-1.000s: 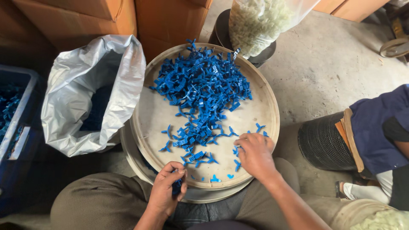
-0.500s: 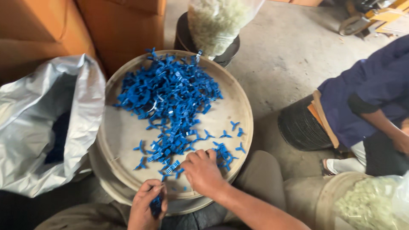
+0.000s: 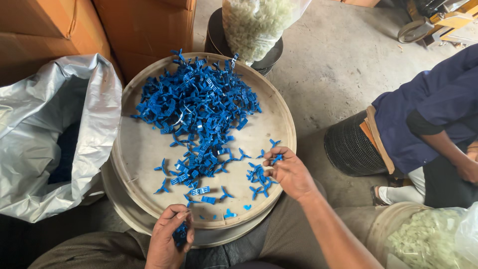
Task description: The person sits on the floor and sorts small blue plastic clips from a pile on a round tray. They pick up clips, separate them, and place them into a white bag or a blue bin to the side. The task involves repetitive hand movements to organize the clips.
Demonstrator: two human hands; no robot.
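While the right hand (image 3: 290,174) pinches one small blue plastic piece (image 3: 277,159) between thumb and fingertips at the right edge of the round tray (image 3: 144,154), the left hand (image 3: 167,242) sits clenched at the tray's near edge, grasping a bunch of blue pieces (image 3: 180,234). Main heap of blue pieces (image 3: 196,102) covers the far half of the tray, thinning into scattered ones toward the near edge; a small cluster (image 3: 259,179) lies just beside the right hand. Tray rests on the person's lap. Open silver bag (image 3: 55,129) stands just left of the tray, touching its left edge, dark inside. Cardboard boxes (image 3: 99,30) behind bag and tray. Clear bag of pale pieces (image 3: 256,25) on a dark stool (image 3: 271,55) at the tray's far edge. Another person in a dark blue top (image 3: 428,114) sits at right on a black stool (image 3: 351,147). Second bag of pale pieces (image 3: 428,239) at bottom right.
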